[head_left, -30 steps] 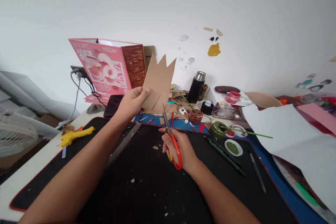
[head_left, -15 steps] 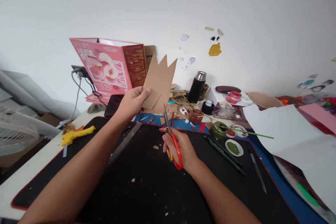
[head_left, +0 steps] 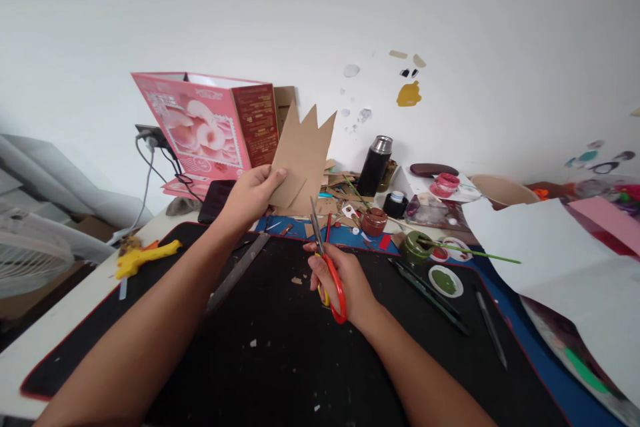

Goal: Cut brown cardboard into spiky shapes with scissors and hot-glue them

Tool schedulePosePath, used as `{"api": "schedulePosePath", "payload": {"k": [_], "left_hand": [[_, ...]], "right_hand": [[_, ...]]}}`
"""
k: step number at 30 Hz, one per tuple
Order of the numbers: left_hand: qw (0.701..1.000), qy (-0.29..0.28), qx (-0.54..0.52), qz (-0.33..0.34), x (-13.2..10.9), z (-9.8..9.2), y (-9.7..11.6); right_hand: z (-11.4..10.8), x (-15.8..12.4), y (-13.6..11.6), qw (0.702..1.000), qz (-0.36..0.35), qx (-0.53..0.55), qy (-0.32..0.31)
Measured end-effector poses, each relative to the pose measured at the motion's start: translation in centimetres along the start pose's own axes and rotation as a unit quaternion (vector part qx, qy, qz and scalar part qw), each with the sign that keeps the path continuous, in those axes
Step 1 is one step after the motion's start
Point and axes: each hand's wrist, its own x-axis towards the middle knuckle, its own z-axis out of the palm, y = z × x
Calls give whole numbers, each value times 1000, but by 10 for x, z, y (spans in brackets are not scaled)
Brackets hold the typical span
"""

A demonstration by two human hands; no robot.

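Observation:
My left hand (head_left: 256, 193) pinches the lower left of a brown cardboard piece (head_left: 303, 153), held up with its jagged, pointed edge at the top. A smaller cardboard piece (head_left: 290, 192) lies against its lower front, under my thumb. In my right hand (head_left: 347, 280) is a pair of scissors (head_left: 340, 290) with red and yellow handles, fingers through the loops. The blades look closed and point upward, with their tips near the cardboard's lower right edge; whether they touch it I cannot tell.
A black mat (head_left: 280, 373) covers the desk. A yellow glue gun (head_left: 150, 258) lies left, before a pink box (head_left: 200, 120). Cardboard scraps, a black thermos (head_left: 375, 165), a brown paint jar (head_left: 374, 221) and a green paint jar (head_left: 416, 248) stand behind. A metal ruler (head_left: 237, 271) lies centre-left.
Almost nothing differs. Both hands, the cardboard and the scissors keep their places; the whole view has shifted very slightly.

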Motion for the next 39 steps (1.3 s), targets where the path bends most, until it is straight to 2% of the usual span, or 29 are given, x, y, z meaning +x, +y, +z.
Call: {"api": "schedulePosePath", "payload": {"k": [39], "left_hand": [[1000,15,-7,3,-1,2,1]], "right_hand": [[0,-1,-1,1000,4,3,1]]}}
